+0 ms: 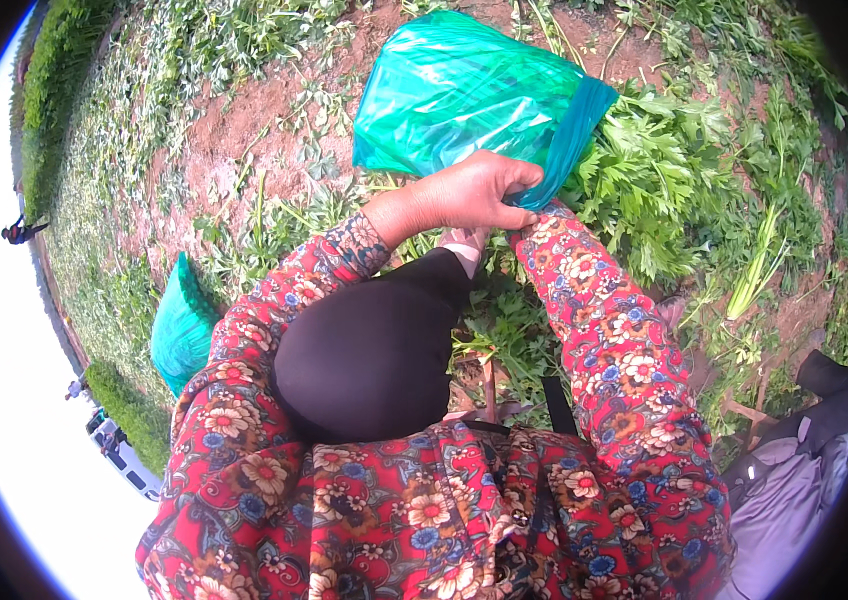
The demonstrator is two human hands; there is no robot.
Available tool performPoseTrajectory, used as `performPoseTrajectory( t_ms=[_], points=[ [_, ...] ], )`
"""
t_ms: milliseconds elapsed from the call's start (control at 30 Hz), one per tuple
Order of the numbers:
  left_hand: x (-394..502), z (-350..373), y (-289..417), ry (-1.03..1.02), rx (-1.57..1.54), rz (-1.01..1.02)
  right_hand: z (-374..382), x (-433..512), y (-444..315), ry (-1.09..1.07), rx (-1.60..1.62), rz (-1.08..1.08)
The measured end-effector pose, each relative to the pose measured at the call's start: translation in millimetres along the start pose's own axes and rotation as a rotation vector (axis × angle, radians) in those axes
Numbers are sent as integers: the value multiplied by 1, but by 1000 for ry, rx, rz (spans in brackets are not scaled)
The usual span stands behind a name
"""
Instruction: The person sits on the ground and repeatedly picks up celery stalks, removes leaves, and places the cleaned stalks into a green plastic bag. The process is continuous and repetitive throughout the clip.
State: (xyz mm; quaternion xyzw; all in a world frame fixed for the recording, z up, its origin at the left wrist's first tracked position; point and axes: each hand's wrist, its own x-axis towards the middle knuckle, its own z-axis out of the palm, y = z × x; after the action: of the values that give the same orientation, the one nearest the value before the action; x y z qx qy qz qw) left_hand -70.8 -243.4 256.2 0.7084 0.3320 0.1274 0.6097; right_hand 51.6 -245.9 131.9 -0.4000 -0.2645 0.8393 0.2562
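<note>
A green plastic bag (469,105), packed full, lies on the ground in front of me. Leafy green stalks that look like celery (649,157) stick out of its mouth on the right. My left hand (485,191) pinches the bag's gathered teal edge between thumb and fingers, at the near side of the mouth. My right forearm, in a red floral sleeve, reaches up to this same edge. My right hand is hidden there, behind the plastic and the cuff, so its grip does not show.
Another green bag (182,326) stands at the left. Cut stalks (758,270) and loose leaves litter the reddish soil. My bent knee (368,352) in black is between my arms. A person in lilac clothing (776,510) is close at lower right. Distant people and a white van (124,461) are at far left.
</note>
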Motion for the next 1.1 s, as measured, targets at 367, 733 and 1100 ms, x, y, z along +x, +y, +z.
performPoseTrajectory(
  t_ms=[367,733,1100],
  points=[
    [-8,-4,-12,83,-368,-279,15,-28,-13,108,785,-42],
    [18,7,-26,361,-417,-187,-1,-66,-7,433,-967,-759],
    [32,13,-31,590,352,-251,1,-73,-8,386,-1288,-39]
  ],
)
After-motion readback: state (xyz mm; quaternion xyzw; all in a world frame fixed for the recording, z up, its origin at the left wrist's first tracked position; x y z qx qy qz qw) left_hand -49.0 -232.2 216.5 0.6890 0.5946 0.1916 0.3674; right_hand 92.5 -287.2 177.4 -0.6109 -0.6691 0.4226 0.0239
